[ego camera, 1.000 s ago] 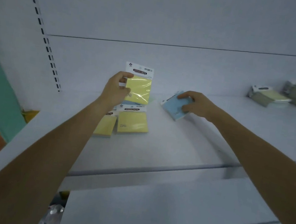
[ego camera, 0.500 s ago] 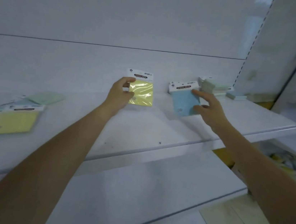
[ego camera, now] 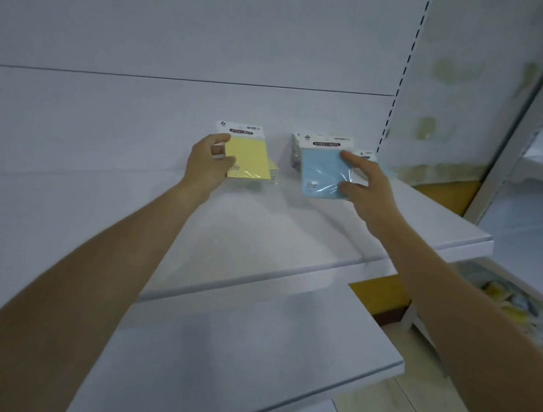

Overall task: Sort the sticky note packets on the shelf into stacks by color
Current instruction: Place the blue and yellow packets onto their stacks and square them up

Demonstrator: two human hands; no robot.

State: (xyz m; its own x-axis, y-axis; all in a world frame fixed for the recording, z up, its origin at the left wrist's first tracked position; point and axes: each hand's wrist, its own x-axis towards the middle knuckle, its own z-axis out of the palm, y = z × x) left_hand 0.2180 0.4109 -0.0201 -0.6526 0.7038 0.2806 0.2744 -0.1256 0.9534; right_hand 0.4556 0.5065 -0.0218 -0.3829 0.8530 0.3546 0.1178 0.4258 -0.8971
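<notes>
My left hand (ego camera: 209, 160) grips a yellow sticky note packet (ego camera: 248, 157) by its left edge, holding it just over a yellow stack (ego camera: 273, 171) near the back of the white shelf (ego camera: 259, 235). My right hand (ego camera: 363, 180) grips a blue sticky note packet (ego camera: 321, 172) by its right edge, in front of another stack (ego camera: 295, 153) that it mostly hides. A further packet (ego camera: 367, 155) peeks out behind my right fingers.
The white back panel (ego camera: 181, 38) rises behind the shelf. A slotted upright (ego camera: 406, 68) and a stained side panel (ego camera: 457, 92) close the right end. A lower shelf (ego camera: 243, 357) juts out below. Mixed goods (ego camera: 522, 308) lie low at the right.
The view has swung right along the shelf. Both hands carried their packets to the right end; the loose yellow packets on the left have left the frame.
</notes>
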